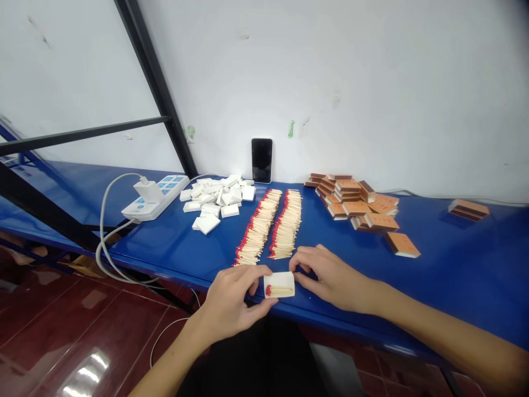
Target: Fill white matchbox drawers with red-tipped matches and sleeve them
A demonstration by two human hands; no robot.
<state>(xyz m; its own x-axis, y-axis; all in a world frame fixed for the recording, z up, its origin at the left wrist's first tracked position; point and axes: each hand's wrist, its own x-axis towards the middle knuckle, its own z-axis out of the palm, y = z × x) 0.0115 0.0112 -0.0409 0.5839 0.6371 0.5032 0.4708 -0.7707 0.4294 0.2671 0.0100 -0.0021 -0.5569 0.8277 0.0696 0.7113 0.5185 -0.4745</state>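
Note:
My left hand (237, 292) grips the left end of a small white matchbox tray (278, 278) between thumb and fingers, at the table's front edge. A few red-headed matches (280, 290) lie in the tray's near side, heads to the left. At the tray's right end, my right hand (320, 275) is closed, thumb and fingertips at its edge. Just beyond the hands are two long rows of matches, a left row (258, 229) and a right row (287, 223), with their red heads facing left.
White trays (221, 196) lie heaped at the back left, beside a power strip (159, 196) with a charger and cable. A phone (262, 160) leans on the wall. Orange matchbox sleeves (351, 201) are piled at the right, with a separate stack (468, 209) farther right. A black metal frame (155, 71) rises at left.

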